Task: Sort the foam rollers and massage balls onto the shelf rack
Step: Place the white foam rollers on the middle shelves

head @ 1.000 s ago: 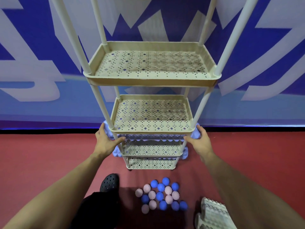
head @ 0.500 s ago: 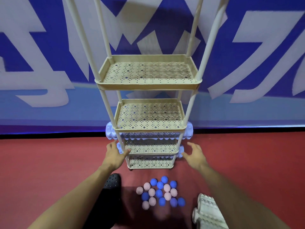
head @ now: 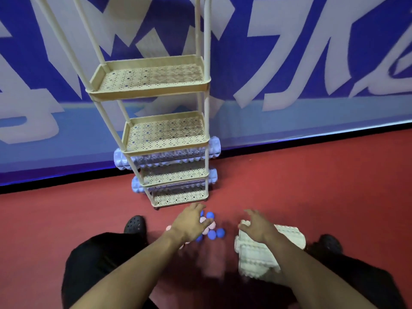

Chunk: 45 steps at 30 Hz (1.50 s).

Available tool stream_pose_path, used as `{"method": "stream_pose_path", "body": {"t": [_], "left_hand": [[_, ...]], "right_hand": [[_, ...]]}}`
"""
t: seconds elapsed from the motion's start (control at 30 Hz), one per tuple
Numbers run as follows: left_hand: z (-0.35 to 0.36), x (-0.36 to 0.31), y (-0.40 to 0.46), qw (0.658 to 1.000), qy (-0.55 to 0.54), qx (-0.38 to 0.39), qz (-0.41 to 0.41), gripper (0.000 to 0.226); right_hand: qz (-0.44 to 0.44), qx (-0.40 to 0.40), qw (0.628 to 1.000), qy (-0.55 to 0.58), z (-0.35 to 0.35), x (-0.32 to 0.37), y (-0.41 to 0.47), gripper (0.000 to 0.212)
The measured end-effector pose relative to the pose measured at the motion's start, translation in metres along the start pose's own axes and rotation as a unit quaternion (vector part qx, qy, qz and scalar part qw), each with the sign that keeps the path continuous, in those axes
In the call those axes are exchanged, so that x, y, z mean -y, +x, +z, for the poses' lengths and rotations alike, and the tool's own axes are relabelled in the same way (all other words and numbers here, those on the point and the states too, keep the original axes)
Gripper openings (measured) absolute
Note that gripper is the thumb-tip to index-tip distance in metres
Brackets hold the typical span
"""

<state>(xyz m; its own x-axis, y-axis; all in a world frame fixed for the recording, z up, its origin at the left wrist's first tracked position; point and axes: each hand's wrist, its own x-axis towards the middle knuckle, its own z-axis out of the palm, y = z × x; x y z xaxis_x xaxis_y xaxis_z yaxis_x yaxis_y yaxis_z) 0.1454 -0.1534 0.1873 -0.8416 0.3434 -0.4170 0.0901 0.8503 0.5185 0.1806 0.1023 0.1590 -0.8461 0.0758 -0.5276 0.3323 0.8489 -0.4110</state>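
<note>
We crouch on the red floor [head: 66, 215] before the cream shelf rack [head: 153, 85], both hands low over what is left to sort. Two lilac foam rollers already lie across the rack's lower tiers: the upper roller [head: 121, 159] juts past the posts at both ends, and the lower roller [head: 137, 185] sits one tier beneath it. The two upper tiers that we can see are bare.

Our left hand [head: 189, 225] spreads over the cluster of massage balls [head: 211, 234], blue and pink, on the floor just in front of the rack's foot; its fingers hide several of them, and we cannot tell whether they have closed on any. Our right hand [head: 258, 226] hovers with fingers splayed and empty above the near end of the white foam roller [head: 252, 253], which lies on the floor to the right of the balls.

We judge this the start of the next pick. The balls are small, spiky and free to roll, so we do best to cup them from above and gather a few against the palm instead of pinching one. The white roller wants a full wrap near its middle, then a level carry, fed endwise between the posts onto a free tier.
</note>
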Motion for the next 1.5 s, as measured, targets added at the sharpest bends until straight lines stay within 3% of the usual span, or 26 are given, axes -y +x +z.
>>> {"method": "stream_pose_path", "body": {"t": [0.17, 0.3, 0.83, 1.13, 1.27, 1.5], "left_hand": [[0.052, -0.038, -0.009, 0.99, 0.095, 0.102, 0.005, 0.046], [0.089, -0.057, -0.004, 0.98, 0.115, 0.161, -0.003, 0.06], [0.155, -0.071, 0.075, 0.981, 0.096, 0.169, -0.01, 0.057], [0.198, -0.052, 0.135, 0.972, 0.153, 0.173, 0.04, 0.05], [0.23, -0.039, 0.164, 0.973, 0.138, 0.183, 0.038, 0.088], [0.28, -0.054, 0.224, 0.966, 0.176, 0.165, 0.091, 0.074]], "right_hand": [[0.048, 0.078, 0.995, -0.043, 0.011, -0.041, -0.031, 0.07], [0.078, 0.101, 0.992, -0.019, 0.02, -0.07, -0.046, 0.068], [0.091, 0.116, 0.989, -0.005, 0.037, -0.161, 0.036, 0.079], [0.089, 0.208, 0.973, -0.034, 0.095, -0.212, 0.088, 0.083], [0.074, 0.178, 0.98, -0.052, 0.123, -0.239, 0.1, 0.083], [0.024, 0.128, 0.989, -0.074, 0.148, -0.274, 0.113, 0.08]]}}
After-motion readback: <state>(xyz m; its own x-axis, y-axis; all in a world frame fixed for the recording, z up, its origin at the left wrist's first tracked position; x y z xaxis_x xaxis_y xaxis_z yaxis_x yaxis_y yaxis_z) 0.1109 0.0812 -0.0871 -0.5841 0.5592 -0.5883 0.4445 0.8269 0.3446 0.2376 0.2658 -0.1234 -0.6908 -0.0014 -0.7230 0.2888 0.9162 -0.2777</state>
